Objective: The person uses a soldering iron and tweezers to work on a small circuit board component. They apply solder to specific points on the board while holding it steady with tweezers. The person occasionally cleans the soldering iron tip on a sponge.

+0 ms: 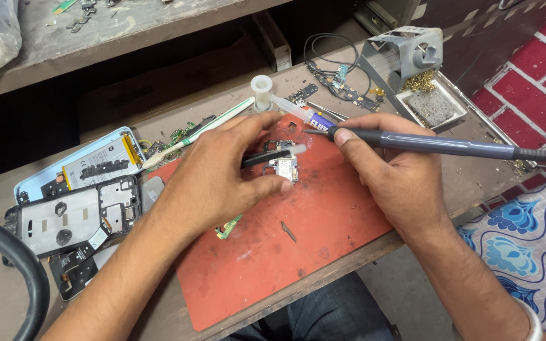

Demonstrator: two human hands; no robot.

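Note:
My left hand (219,173) pinches black tweezers (266,158) and rests on a small circuit board (284,168) lying on a red work mat (298,240). My right hand (390,170) grips a grey soldering iron (437,145) like a pen, its cable trailing off to the right. The iron's tip (308,132) hovers just above and to the right of the board, close to the tweezers' points.
An opened phone frame (74,218) and a light-blue back cover with battery (80,167) lie at the left. A flux syringe (298,112), a white toothbrush (200,129), a white spool (261,90), loose flex boards (342,85) and a soldering stand with brass wool (412,69) sit behind the mat.

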